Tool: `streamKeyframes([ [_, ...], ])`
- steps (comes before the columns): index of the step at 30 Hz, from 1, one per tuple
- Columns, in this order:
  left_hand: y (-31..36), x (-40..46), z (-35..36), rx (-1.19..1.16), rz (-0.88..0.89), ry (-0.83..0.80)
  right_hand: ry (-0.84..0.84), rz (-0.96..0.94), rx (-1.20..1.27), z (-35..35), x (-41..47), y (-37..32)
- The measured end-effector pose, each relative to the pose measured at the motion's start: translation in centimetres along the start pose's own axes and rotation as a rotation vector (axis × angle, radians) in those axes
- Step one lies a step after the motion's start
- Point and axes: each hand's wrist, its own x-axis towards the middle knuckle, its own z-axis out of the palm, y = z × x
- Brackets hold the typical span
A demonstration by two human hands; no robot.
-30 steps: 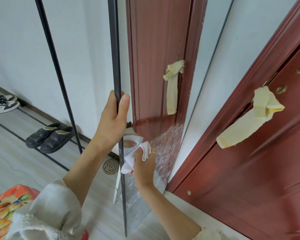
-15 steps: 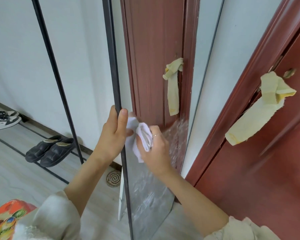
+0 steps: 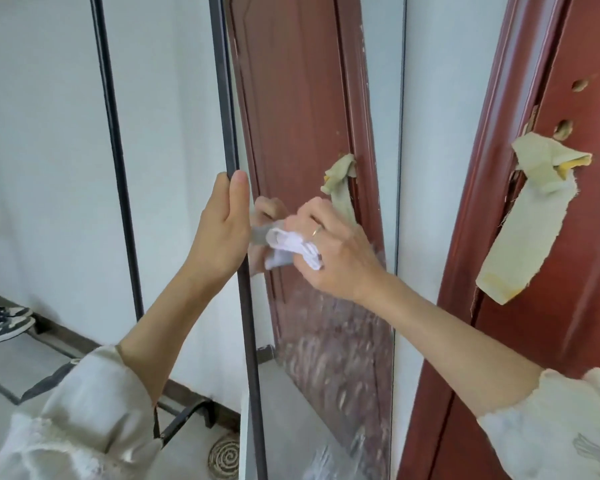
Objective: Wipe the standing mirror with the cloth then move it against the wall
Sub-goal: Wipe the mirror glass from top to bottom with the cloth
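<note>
Mirror [image 3: 326, 341] stands upright at frame centre, lower glass smeared. Your right hand [image 3: 336, 251] bunches the white cloth [image 3: 291, 247] against the glass; your left hand [image 3: 222, 230] is wrapped around its dark frame edge [image 3: 246, 323].

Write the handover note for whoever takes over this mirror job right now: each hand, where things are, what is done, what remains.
Left hand: gripping the black metal frame edge of the tall standing mirror, steadying it.
Right hand: pressing the crumpled white cloth against the glass at mid height.
Done: wiping under way; smeary streaks show on the lower glass.
Left: clear the streaks, wipe the upper glass, then move the mirror against the wall.
</note>
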Motion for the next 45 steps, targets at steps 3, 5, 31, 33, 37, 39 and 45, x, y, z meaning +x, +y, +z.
streamKeyframes([
  [3,-0.9,-1.0,0.0,-0.128,0.002,-0.094,0.136,0.032,0.008,0.4,1.3,-0.3],
  [5,-2.0,-1.4,-0.1,-0.225,-0.061,-0.216,0.138,0.011,0.003,1.5,-0.2,-1.3],
  [31,-4.6,-6.0,-0.4,-0.086,-0.135,-0.265,-0.086,-0.089,-0.083,3.8,-13.5,-5.8],
  [33,-4.9,-6.1,-0.3,-0.062,-0.121,-0.256,-0.203,-0.210,-0.124,3.7,-14.5,-5.6],
  [37,-4.1,-6.9,0.1,-0.010,-0.081,-0.187,-0.061,-0.152,-0.151,1.0,-10.7,-3.7],
  [39,-3.5,-7.3,0.5,0.017,-0.045,-0.148,0.197,0.036,-0.146,-0.5,-7.3,-2.1],
  [45,-3.4,-7.5,0.9,0.078,-0.008,-0.107,0.121,0.544,0.105,-1.3,-1.9,1.1],
])
